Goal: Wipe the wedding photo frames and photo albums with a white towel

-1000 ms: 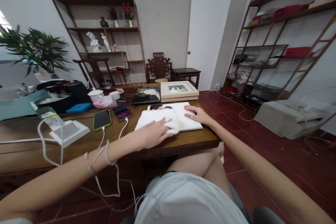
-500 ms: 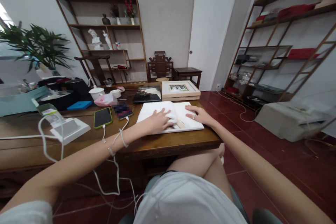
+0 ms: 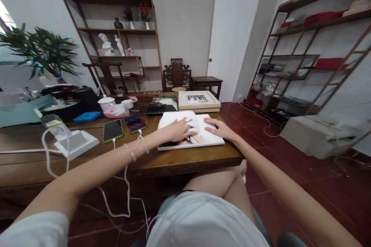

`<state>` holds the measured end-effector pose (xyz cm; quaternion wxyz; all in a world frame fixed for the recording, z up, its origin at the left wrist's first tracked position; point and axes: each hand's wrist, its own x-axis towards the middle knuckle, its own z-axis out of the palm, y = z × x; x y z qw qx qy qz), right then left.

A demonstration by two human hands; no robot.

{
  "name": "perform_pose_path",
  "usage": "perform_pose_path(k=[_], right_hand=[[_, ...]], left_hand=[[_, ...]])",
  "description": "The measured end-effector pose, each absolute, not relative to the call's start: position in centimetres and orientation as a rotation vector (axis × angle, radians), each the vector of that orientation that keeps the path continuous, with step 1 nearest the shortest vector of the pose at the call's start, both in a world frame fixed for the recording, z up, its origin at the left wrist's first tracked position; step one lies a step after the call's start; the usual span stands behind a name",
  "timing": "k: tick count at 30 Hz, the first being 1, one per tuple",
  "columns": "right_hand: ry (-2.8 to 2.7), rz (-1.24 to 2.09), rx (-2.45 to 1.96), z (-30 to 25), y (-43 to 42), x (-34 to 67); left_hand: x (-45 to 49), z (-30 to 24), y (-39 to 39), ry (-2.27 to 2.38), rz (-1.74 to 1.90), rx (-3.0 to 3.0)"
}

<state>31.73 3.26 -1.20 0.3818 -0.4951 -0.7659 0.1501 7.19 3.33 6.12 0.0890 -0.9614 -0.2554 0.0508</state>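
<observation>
A photo album lies flat near the front right corner of a dark wooden table. A white cloth is spread over its far left part. My left hand lies on the cloth with the fingers pressed onto it, over the middle of the album. My right hand rests flat on the album's right side, fingers stretched out, a ring on one finger. A printed picture shows along the album's near edge.
Behind the album lie a dark photo book and a framed picture. To the left are a green-cased phone, a second phone, white charging cables, a white box, cups and pots. Shelves line the walls.
My left hand has slid the cloth from the album's near edge toward its far side, uncovering the picture at the near edge. My right hand has stayed on the album.
</observation>
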Motion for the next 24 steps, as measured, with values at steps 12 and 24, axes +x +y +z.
perform_pose_path(k=[12,24], right_hand=[[-1.943,0.37,-1.25,-1.4,3.4,31.7],[-1.942,0.355,-1.231,-1.4,3.3,31.8]], left_hand=[[8.0,5.4,0.7,-0.679,0.091,-2.709],[8.2,7.1,-4.1,-0.62,0.031,-2.817]])
